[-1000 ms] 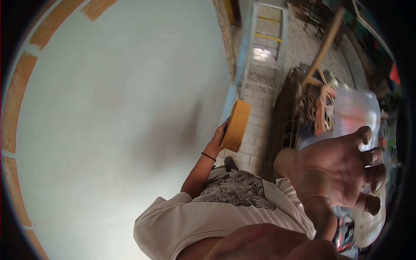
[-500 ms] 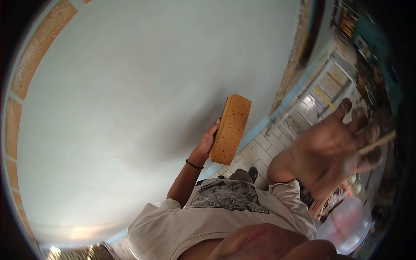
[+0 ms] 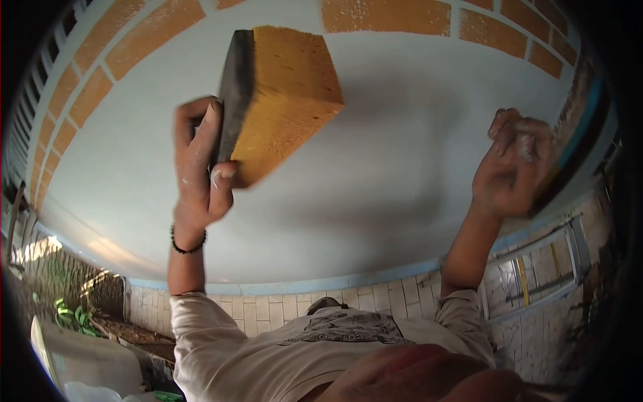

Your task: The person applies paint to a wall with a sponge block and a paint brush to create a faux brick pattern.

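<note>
My left hand (image 3: 201, 161) is wrapped round the dark backing of a thick orange sponge block (image 3: 288, 94), raised at the left in front of a pale wall (image 3: 375, 167). The sponge side faces right, and a black beaded bracelet circles the wrist. On the right, my right hand (image 3: 514, 161) is raised near the wall's right part, its fingers curled in, with whitish smears on them. Whether anything lies inside those fingers is too small and blurred to tell.
Orange brick shapes (image 3: 385, 15) run along the wall's upper edge. A metal ladder-like frame (image 3: 536, 268) stands at the lower right on the tiled floor (image 3: 258, 311). A pale container (image 3: 87, 355) and plants (image 3: 74, 318) are at the lower left.
The view has turned toward the wall. My left hand has risen with the sponge, which now looks larger. My right hand, spread before, has its fingers curled and is raised.
</note>
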A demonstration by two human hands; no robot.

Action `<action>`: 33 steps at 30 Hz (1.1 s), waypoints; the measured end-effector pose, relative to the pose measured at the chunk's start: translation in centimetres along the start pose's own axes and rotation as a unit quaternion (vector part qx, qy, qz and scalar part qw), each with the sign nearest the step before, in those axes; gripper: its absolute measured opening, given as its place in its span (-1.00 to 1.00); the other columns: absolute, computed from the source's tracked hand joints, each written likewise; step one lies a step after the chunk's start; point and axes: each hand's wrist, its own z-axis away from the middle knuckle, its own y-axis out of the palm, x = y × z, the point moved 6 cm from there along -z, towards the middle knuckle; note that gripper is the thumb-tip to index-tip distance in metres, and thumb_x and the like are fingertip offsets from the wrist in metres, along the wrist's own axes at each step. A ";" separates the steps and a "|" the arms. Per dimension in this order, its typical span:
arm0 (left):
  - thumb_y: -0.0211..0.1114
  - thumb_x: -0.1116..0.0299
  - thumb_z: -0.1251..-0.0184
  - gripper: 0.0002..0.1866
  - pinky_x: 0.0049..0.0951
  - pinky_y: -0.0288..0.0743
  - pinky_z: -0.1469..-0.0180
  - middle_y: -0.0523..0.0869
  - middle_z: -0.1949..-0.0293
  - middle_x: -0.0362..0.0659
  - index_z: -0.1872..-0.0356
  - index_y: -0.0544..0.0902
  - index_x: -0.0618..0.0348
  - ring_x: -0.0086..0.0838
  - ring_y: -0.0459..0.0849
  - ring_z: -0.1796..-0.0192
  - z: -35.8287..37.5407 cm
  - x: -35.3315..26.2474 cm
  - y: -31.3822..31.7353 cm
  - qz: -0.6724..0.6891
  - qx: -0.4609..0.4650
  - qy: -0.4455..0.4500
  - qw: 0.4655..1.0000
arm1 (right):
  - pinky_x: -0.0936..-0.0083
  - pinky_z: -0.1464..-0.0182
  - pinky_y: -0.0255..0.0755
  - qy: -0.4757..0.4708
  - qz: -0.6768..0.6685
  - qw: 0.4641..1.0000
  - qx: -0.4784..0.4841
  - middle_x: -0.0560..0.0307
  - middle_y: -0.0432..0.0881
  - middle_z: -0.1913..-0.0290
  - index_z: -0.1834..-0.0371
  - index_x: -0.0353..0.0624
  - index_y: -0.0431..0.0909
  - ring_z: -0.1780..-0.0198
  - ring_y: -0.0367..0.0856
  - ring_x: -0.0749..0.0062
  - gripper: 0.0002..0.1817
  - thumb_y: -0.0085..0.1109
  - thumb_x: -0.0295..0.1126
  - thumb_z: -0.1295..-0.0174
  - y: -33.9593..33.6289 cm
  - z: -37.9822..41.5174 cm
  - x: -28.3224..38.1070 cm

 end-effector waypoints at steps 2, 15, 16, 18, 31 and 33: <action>0.39 0.10 -0.43 -0.44 -0.07 0.52 -0.08 0.56 -0.13 0.14 -0.45 0.60 -0.32 -0.03 0.54 -0.12 -3.5 -0.9 -1.6 -0.161 0.009 0.105 0.981 | 0.39 0.22 0.31 0.016 -0.023 1.000 -0.005 0.18 0.34 0.58 0.16 -0.31 0.50 0.46 0.28 0.47 -0.81 0.08 -0.39 -0.30 0.2 1.1 -1.4; 0.59 0.13 -0.10 -0.24 -0.20 0.50 -0.20 0.55 -0.21 -0.15 -0.33 0.57 -0.99 -0.20 0.52 -0.19 -8.0 3.7 -0.1 -0.496 0.106 0.146 0.849 | 0.17 0.11 0.12 0.002 0.025 0.998 -0.049 0.21 0.26 0.65 0.28 -0.18 0.33 0.39 0.27 0.45 -0.88 -0.10 -0.37 -0.22 -3.2 9.6 -4.1; 0.59 0.13 -0.10 -0.24 -0.20 0.49 -0.21 0.55 -0.21 -0.15 -0.32 0.57 -0.99 -0.21 0.52 -0.19 -7.7 4.0 0.0 -0.495 0.103 0.143 0.851 | 0.17 0.11 0.12 0.005 0.028 0.998 -0.064 0.21 0.28 0.66 0.29 -0.17 0.32 0.41 0.27 0.46 -0.88 -0.09 -0.37 -0.20 -3.7 10.3 -4.3; 0.59 0.14 -0.12 -0.25 -0.21 0.48 -0.21 0.55 -0.21 -0.15 -0.32 0.57 -1.00 -0.21 0.51 -0.19 -7.6 4.3 0.2 -0.509 0.108 0.141 0.842 | 0.19 0.12 0.12 0.014 0.027 0.996 -0.085 0.21 0.35 0.67 0.27 -0.17 0.34 0.45 0.28 0.48 -0.86 -0.03 -0.38 -0.15 -4.2 10.8 -4.8; 0.54 0.19 -0.19 -0.32 -0.20 0.42 -0.21 0.57 -0.26 -0.13 -0.31 0.62 -0.92 -0.22 0.51 -0.24 -8.5 4.6 1.1 -0.525 0.083 0.152 0.833 | 0.23 0.08 0.15 0.055 -0.009 0.998 -0.039 0.29 0.37 0.68 0.18 -0.11 0.38 0.51 0.28 0.54 -0.85 0.04 -0.37 -0.22 -3.7 9.2 -10.2; 0.54 0.14 -0.18 -0.33 -0.20 0.42 -0.23 0.58 -0.25 -0.14 -0.31 0.61 -0.92 -0.22 0.51 -0.24 -8.4 4.9 0.9 -0.545 0.110 0.138 0.820 | 0.24 0.09 0.15 0.059 -0.017 0.998 -0.032 0.29 0.37 0.68 0.18 -0.10 0.39 0.52 0.27 0.55 -0.86 0.05 -0.37 -0.24 -3.8 9.2 -10.8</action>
